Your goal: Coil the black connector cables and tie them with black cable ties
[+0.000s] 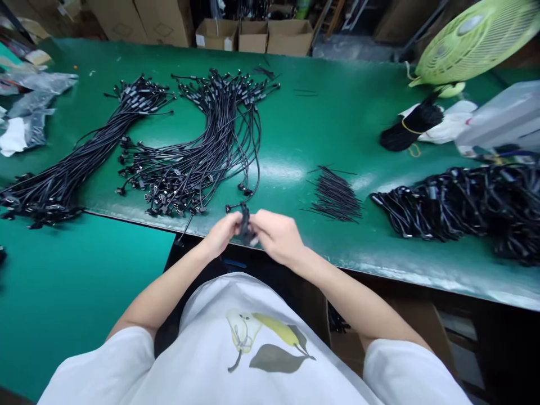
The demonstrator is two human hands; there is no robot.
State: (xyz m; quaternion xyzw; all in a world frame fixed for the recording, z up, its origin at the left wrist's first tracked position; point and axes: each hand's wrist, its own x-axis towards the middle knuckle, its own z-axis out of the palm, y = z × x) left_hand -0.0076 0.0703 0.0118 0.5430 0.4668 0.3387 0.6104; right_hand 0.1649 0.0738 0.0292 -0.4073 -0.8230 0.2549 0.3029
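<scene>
Green mat covers a long workbench (320, 73), and behind it stand cardboard boxes (253, 36), while a lime-green electric fan (476, 42) leans at the far right corner. On the bench lie two large fans of thin black cables (198, 169) (80, 152), with their connector ends gathered toward the person's side. To the right there is a small pile of short black rods (335, 194), then a thick heap of black cables (455, 208), and further back a black bundle tied with yellow string (413, 126) beside a clear plastic box (500, 115). Gray plastic bags (34, 93) lie at the far left. At the bench's near edge, the person holds a black cable end (244, 225) in the air, in front of a white T-shirt with a pear print (248, 349). The left hand (219, 235) and the right hand (276, 237) meet around this piece, and their fingers are curled closed on it from both sides. Hands hide much of it, so its exact shape cannot be told, and I cannot tell how each fingertip grips it. Its cable runs are also hard to follow.
</scene>
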